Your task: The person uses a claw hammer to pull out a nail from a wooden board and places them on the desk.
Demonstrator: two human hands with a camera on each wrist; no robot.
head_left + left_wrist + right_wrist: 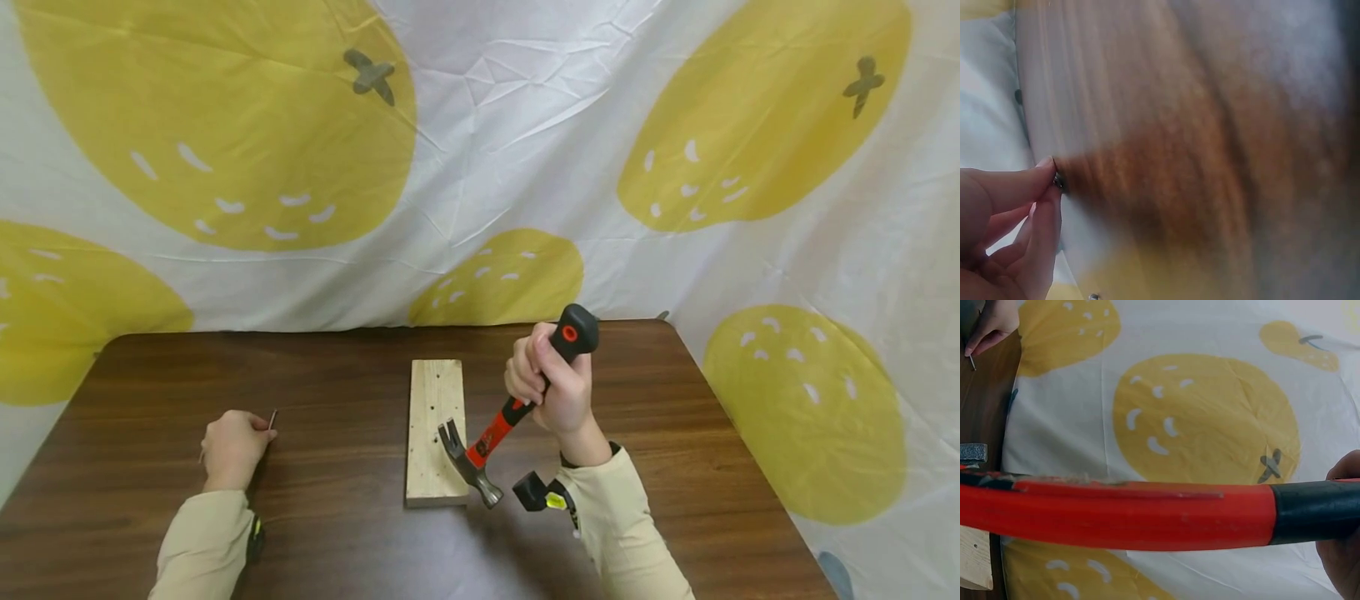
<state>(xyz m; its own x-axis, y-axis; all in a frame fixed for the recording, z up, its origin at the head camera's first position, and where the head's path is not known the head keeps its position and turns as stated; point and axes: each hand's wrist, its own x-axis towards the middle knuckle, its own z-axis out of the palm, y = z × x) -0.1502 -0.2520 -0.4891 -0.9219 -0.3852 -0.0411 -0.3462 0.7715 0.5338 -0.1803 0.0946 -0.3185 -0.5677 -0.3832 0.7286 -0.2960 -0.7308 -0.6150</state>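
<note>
My left hand (234, 448) is low over the left part of the table, thumb and fingertips pinching a thin nail (273, 419). In the left wrist view the nail's head (1058, 181) shows between the fingertips. My right hand (561, 385) grips a claw hammer (491, 437) by its black grip, butt end up. The hammer's steel head hangs down over the right side of a pale wooden board (435, 392), its claw toward the board; whether they touch I cannot tell. The red handle (1147, 515) crosses the right wrist view. Several small dark spots mark the board.
The board lies lengthwise near the middle of a dark brown wooden table (337, 392). A white cloth (480, 167) with yellow fruit prints hangs behind the table and along its right side. A small metal piece (1094, 297) shows at the bottom of the left wrist view.
</note>
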